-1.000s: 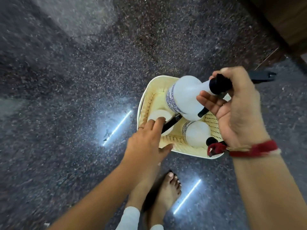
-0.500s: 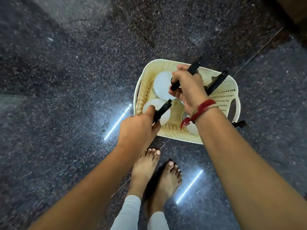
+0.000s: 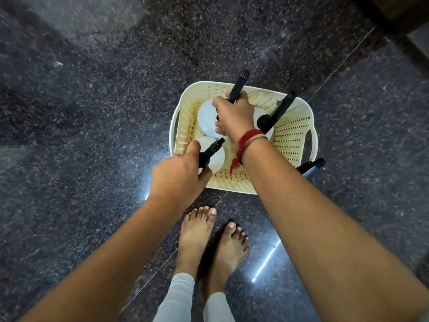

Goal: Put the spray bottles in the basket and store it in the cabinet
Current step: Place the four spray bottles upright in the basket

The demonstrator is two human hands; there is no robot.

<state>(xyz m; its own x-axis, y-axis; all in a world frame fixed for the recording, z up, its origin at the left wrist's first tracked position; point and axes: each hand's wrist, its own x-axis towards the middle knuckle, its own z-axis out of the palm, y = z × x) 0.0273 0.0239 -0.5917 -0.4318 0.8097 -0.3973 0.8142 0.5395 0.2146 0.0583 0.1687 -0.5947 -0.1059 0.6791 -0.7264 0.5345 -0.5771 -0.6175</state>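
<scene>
Cream plastic basket (image 3: 291, 133) sits on the dark speckled polished stone floor (image 3: 92, 112): rectangular, rounded corners, perforated grid walls, loop handles on both short ends.

Three white round-bodied spray bottles with black heads are clearly visible inside, all upright, seen from above as smooth white domes:
- near-left bottle (image 3: 212, 156), black nozzle pointing up-right, away from the person
- far-left bottle (image 3: 206, 119), long black nozzle pointing away over the far rim
- right bottle (image 3: 263, 118), mostly hidden by the wrist, nozzle angled toward the far-right corner

Another black-tipped piece (image 3: 311, 167) sticks out past the basket's near-right corner; can't tell what it belongs to.

Left hand (image 3: 177, 177): grip clenched around the black head of the near-left bottle, thumb along the nozzle.
Right hand (image 3: 234, 117): grip clenched around the black head of the far-left bottle. Red thread band (image 3: 246, 140) on that wrist, loose ends hanging.

Two bare feet (image 3: 209, 242) just short of the basket, white trouser cuffs below.
</scene>
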